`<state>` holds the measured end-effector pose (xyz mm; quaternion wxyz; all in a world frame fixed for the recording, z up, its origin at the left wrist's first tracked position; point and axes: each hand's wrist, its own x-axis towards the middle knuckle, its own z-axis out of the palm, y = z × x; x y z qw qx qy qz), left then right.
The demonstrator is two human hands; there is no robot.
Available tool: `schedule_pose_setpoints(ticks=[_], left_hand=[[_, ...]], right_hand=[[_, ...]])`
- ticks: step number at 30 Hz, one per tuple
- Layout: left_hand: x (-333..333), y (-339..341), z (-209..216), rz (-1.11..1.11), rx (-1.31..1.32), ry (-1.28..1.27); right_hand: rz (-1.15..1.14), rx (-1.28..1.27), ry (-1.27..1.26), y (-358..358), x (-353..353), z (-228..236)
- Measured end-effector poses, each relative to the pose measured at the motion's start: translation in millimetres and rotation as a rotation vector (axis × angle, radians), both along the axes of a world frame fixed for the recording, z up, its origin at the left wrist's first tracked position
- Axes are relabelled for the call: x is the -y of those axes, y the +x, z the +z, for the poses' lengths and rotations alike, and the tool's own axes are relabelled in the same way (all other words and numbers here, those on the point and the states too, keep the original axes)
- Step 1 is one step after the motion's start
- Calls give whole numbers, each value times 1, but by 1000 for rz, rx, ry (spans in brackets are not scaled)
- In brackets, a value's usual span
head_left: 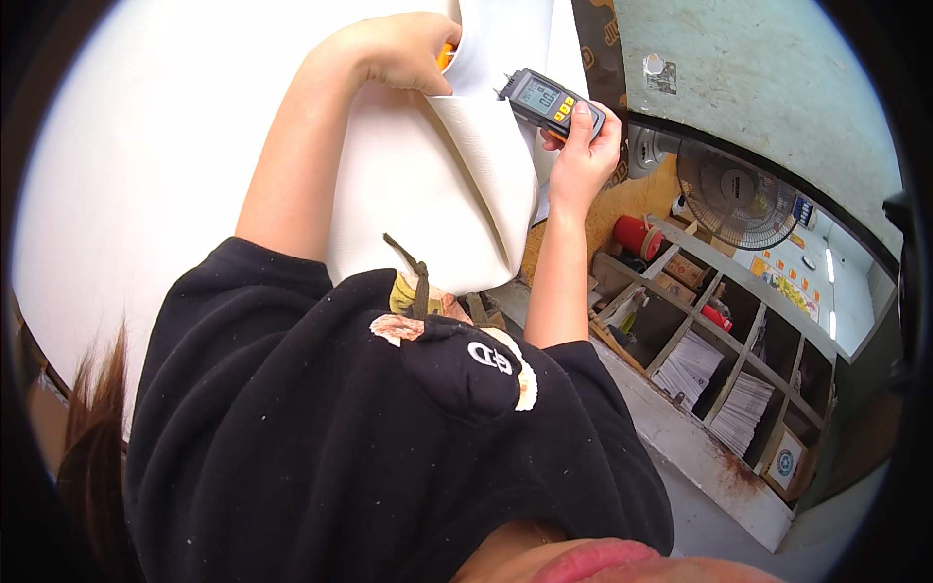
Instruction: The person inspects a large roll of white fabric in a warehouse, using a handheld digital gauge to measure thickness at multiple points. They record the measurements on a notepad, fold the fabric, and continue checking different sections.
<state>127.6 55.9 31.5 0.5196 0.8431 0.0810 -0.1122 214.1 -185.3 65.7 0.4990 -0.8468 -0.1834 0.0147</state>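
Note:
My right hand [586, 146] is closed around a dark pin-type moisture meter [550, 101] with a lit screen and yellow buttons. Its two short metal pins point left, close to a white leather-like sheet [486, 136]. At the top, my left hand [403, 49] curls beside the sheet's folded-back edge. A small orange object [446, 56] shows between its thumb and fingers; most of it is hidden, so its kind is unclear. The thumb rests by the fold. Below it, the sheet hangs in a loose flap toward my body.
The white surface [146, 146] spreads wide on the left. To the right stands a compartment shelf [724, 340] holding paper stacks and boxes, with a red container [637, 236] at its upper end. A fan [737, 189] is beyond it, near a pale greenish panel [758, 58].

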Motion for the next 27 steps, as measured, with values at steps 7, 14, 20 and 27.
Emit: schedule_pose_setpoints(ticks=[7, 14, 20, 27], left_hand=[[0, -3, 7, 3, 1, -14], [-3, -4, 2, -9, 27, -43], [-4, -5, 15, -31, -29, 0], [-3, -7, 15, 28, 4, 44]], right_hand=[[-4, -4, 5, -1, 1, -1], [-19, 3, 7, -3, -1, 0], [-26, -5, -8, -5, -2, 2], [-74, -430, 428, -4, 20, 5]])
